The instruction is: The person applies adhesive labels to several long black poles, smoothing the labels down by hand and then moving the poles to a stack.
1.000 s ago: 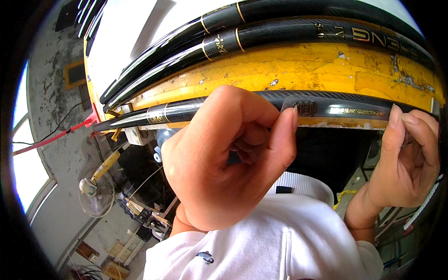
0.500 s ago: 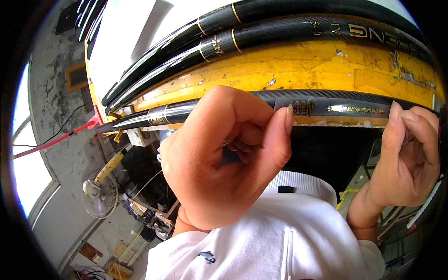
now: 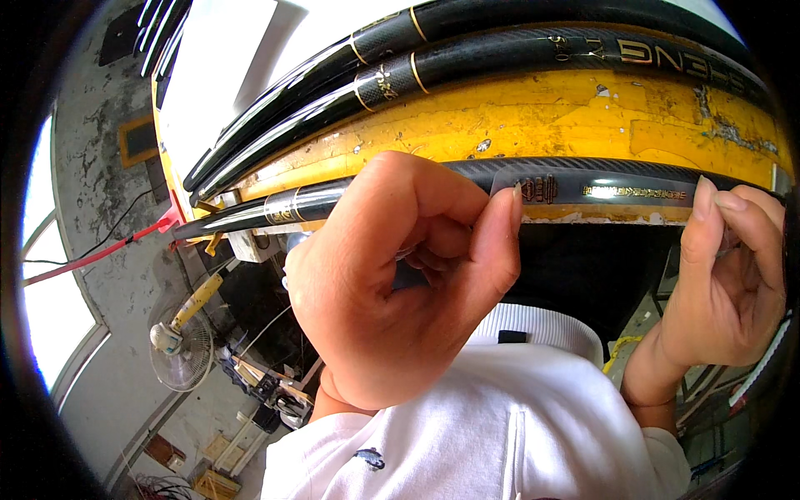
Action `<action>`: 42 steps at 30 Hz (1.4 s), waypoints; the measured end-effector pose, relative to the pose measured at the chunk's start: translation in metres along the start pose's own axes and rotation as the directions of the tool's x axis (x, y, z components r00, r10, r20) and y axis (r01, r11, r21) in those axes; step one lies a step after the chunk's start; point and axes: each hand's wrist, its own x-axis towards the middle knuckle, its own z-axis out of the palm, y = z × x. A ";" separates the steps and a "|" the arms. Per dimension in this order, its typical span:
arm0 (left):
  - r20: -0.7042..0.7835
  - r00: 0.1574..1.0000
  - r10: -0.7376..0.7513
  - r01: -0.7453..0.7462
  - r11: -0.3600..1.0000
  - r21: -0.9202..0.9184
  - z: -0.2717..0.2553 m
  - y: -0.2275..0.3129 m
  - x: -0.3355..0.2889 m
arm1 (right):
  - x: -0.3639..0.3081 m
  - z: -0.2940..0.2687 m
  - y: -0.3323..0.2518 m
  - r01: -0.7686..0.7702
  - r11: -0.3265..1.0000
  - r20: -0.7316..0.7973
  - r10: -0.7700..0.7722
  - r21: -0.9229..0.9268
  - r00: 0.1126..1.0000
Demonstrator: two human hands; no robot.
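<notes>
A thin translucent decal strip with a small emblem and gold lettering lies stretched along a black rod section. The strip's left end is pinched between thumb and curled fingers of my left hand. At its other end, my right hand has thumb and forefinger pinched together. Behind the strip the rod's dark woven surface shows along its top edge; whether the strip touches it all along, I cannot tell. My left hand hides part of this rod, which has gold rings farther left.
Two thicker black rod sections with gold bands lie farther back on the worn yellow bench. Red clamp-like piece sits at the rod's left tip. Below left stand a fan and assorted clutter on the grey floor.
The decal strip has tilted slightly, so its emblem and lettering catch the light differently. Both hands keep their pinch and have barely moved.
</notes>
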 end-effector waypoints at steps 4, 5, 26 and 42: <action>0.028 1.000 0.014 -0.015 0.999 0.033 -0.001 -0.001 0.001 | -0.002 0.015 -0.006 -0.017 1.000 -0.157 0.020 0.021 0.987; 0.026 1.000 0.011 -0.012 0.999 0.047 -0.002 -0.002 0.000 | -0.003 0.019 -0.006 -0.011 1.000 -0.197 0.016 0.025 0.980; 0.047 0.997 -0.053 0.051 0.998 0.046 0.001 0.006 0.001 | -0.026 0.046 -0.049 0.155 0.966 0.209 -0.110 -0.209 0.972; -0.009 0.926 0.377 -0.318 0.793 0.520 -0.036 -0.015 0.003 | -0.040 0.022 -0.021 0.064 0.896 0.082 -0.031 -0.439 0.996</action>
